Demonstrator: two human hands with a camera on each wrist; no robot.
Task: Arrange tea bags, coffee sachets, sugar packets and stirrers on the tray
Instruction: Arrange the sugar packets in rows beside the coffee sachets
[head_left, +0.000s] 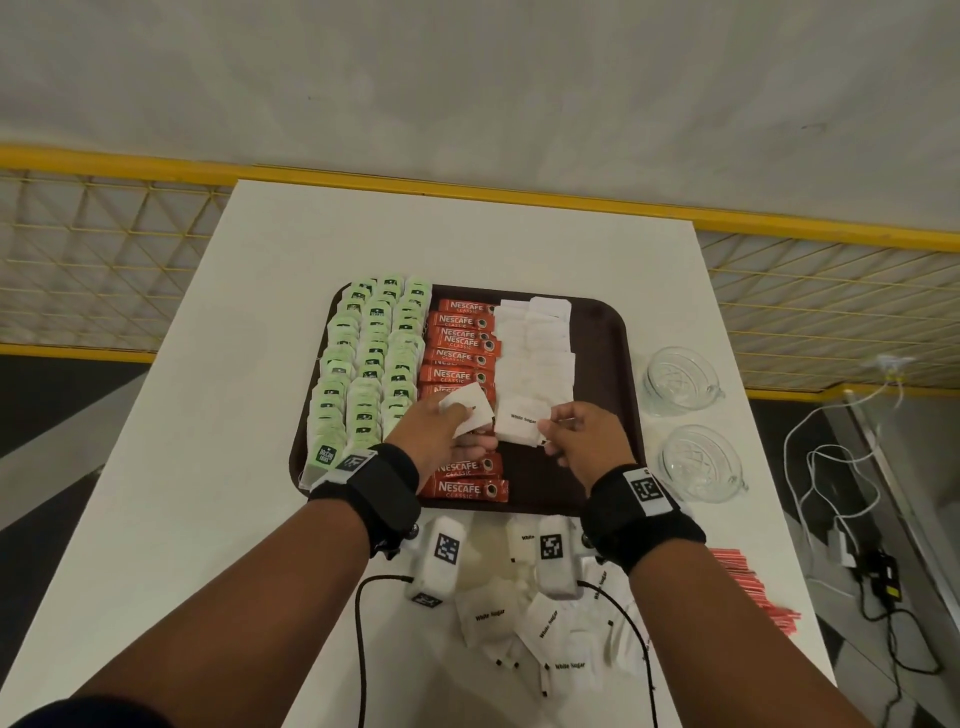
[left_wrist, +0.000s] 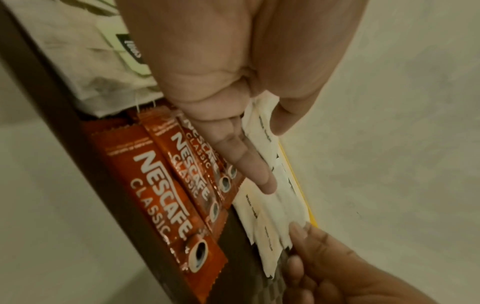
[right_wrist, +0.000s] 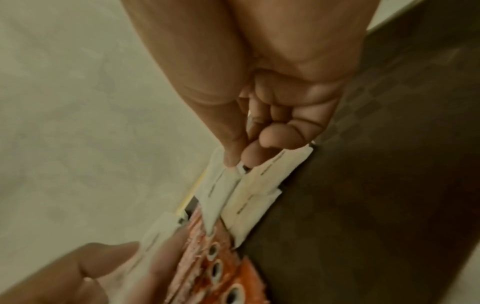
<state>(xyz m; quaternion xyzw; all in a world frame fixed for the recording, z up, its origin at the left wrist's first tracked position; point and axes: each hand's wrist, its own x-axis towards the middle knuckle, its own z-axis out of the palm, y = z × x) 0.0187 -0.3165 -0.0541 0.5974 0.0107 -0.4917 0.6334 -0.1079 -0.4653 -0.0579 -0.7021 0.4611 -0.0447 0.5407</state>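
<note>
A dark brown tray (head_left: 605, 364) holds green tea bags (head_left: 363, 358) on the left, red coffee sachets (head_left: 457, 358) in the middle and white sugar packets (head_left: 535, 353) on the right. My left hand (head_left: 457, 415) grips a small bunch of sugar packets (head_left: 470, 408) above the sachets; in the left wrist view thumb and fingers (left_wrist: 249, 164) clamp them. My right hand (head_left: 550, 423) pinches the right edge of one sugar packet (head_left: 519, 426) at the near end of the sugar rows. In the right wrist view that packet (right_wrist: 218, 191) sits between thumb and forefinger.
Loose sugar packets (head_left: 540, 623) lie on the white table in front of the tray. Red stirrers (head_left: 753, 587) are piled at the front right. Two glass cups (head_left: 675, 379) (head_left: 701, 462) stand right of the tray. Cables (head_left: 857, 519) hang beyond the table's right edge.
</note>
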